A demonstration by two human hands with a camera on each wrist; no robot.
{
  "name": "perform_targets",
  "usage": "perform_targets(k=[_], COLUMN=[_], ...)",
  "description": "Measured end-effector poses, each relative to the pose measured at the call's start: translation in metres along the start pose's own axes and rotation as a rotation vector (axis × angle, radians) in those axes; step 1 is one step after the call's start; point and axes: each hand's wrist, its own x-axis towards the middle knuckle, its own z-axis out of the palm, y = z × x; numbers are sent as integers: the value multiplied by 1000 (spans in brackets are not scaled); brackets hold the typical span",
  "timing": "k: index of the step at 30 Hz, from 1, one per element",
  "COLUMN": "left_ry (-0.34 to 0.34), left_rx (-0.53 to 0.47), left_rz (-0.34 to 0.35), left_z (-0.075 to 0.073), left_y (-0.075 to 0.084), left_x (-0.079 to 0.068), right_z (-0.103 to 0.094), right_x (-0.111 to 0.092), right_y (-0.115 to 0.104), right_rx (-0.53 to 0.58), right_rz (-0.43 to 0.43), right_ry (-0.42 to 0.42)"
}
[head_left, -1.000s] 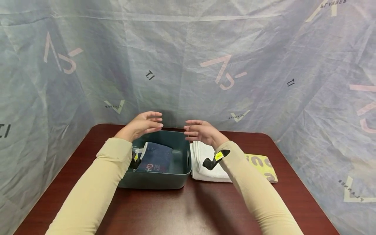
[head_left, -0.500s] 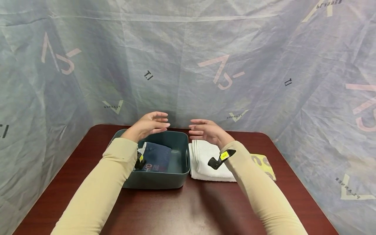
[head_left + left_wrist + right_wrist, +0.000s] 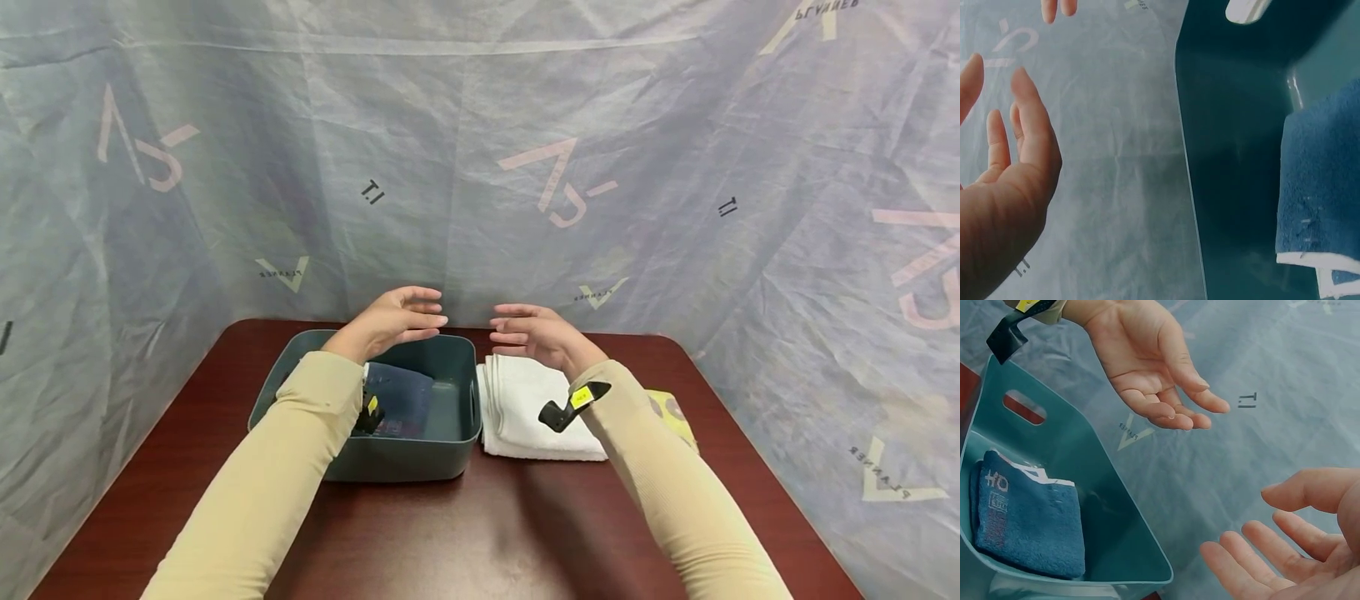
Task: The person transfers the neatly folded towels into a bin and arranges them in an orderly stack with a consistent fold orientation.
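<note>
My left hand (image 3: 393, 321) hovers above the back of a dark teal plastic bin (image 3: 397, 460), fingers loosely bent and holding nothing. Facing it across a gap, my right hand (image 3: 536, 335) hangs over a folded white towel (image 3: 536, 417), likewise holding nothing. Inside the bin lies a folded navy blue towel (image 3: 1035, 525) with a white edge and pinkish lettering; my left sleeve partly covers it in the head view. A yellow cloth with grey shapes (image 3: 673, 419) lies right of the white towel, mostly hidden behind my right forearm.
Everything stands on a reddish-brown table (image 3: 450, 533). The bin has a handle slot (image 3: 1025, 407) in its end wall, and its right side stands close against the white towel. Grey printed sheeting (image 3: 450, 167) hangs behind the table and along both sides.
Both hands have drifted slightly right over the bin and white towel, keeping their relaxed pose. The head view has shifted a little. The towels and bin stay in place.
</note>
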Motion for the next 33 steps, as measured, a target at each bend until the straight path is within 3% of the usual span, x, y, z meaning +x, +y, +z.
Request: perform_targets(k=[33], left_ry=[-47], left_rx=[-60], left_rz=[-3], left_z=[43], left_y=[1], left_x=[17], right_z=[-25], right_x=[-15], right_y=[-9], right_rx=[9], right_rz=[-3], right_ry=[41])
